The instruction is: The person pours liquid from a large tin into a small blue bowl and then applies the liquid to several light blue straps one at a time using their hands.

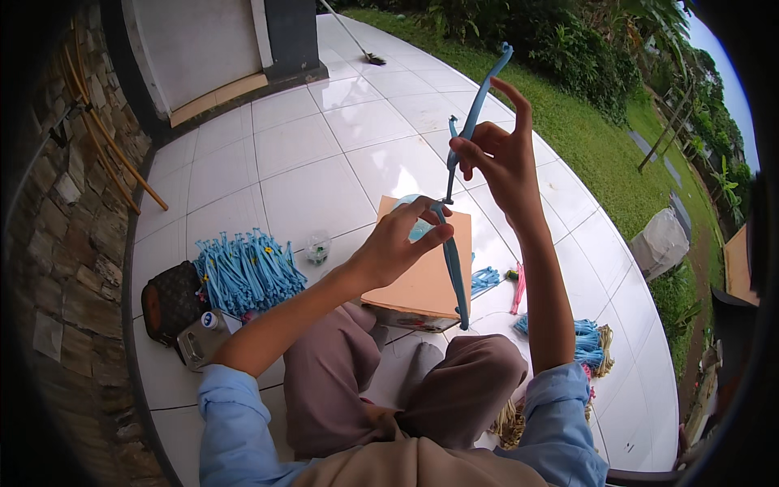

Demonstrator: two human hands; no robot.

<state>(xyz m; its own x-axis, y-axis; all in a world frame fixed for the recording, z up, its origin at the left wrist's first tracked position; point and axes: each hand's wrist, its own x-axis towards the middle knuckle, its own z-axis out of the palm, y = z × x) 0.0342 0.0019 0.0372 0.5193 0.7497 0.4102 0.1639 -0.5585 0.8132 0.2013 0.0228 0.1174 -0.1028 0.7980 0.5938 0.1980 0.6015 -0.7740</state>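
Note:
In front of me is a long, slim blue strap-like piece (455, 272) with a thin dark middle section, held upright over a cardboard box. My left hand (406, 239) pinches it just below the dark section, and its lower end hangs down past the box edge. Higher up and to the right, my right hand (499, 154) pinches the upper blue part between thumb and fingers, index finger raised along it. A short blue side end with a dark tip sticks out beside the right fingers. The exact kind of piece cannot be made out.
Under my hands stands the cardboard box (406, 280), a clear bluish item on top. Left lie a large pile of blue pieces (246, 272), a brown bag (172, 300) and a metal tin (203, 341). Right are blue bundles (588, 341) and a pink piece (519, 288).

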